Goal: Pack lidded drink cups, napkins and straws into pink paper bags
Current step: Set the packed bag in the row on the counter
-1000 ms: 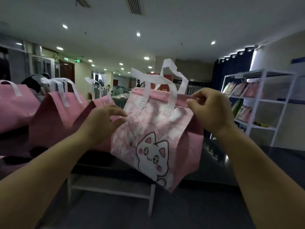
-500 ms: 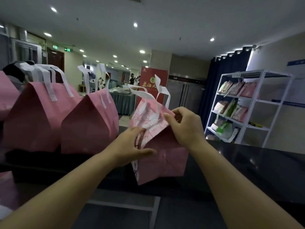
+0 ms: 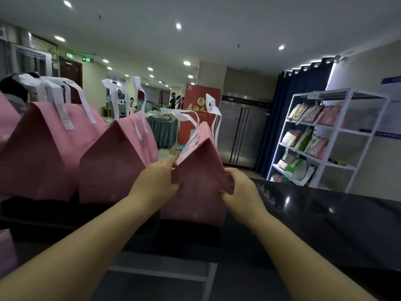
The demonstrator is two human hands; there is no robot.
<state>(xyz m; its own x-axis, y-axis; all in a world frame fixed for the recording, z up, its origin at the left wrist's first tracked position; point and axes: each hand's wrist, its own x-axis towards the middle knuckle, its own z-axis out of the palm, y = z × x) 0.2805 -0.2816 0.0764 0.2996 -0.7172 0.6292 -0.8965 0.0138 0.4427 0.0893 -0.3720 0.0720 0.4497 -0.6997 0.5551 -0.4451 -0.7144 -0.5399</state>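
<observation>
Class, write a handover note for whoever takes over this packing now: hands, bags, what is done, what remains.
Left hand pinches the left side of the nearest pink bag; right hand grips its right side.
Done: it stands closed on the black counter; a second bag and a third bag stand closed to its left.
Contents hidden; no cups, napkins or straws visible.
Left: let go, pack any remaining bags.

held bag (image 3: pixel 197 181): plain dusty pink side panel, front face paler pink with whitish mottled print, white handles (image 3: pixel 213 110). bag beside it (image 3: pixel 117 161) and third bag (image 3: pixel 43 148): same pink, white handles. counter (image 3: pixel 325 213) glossy black. banner (image 3: pixel 195 109) red, yellow characters. curtain (image 3: pixel 299 105) navy. shelf rack (image 3: pixel 338 135) white. exit sign (image 3: pixel 86 59) green.
</observation>
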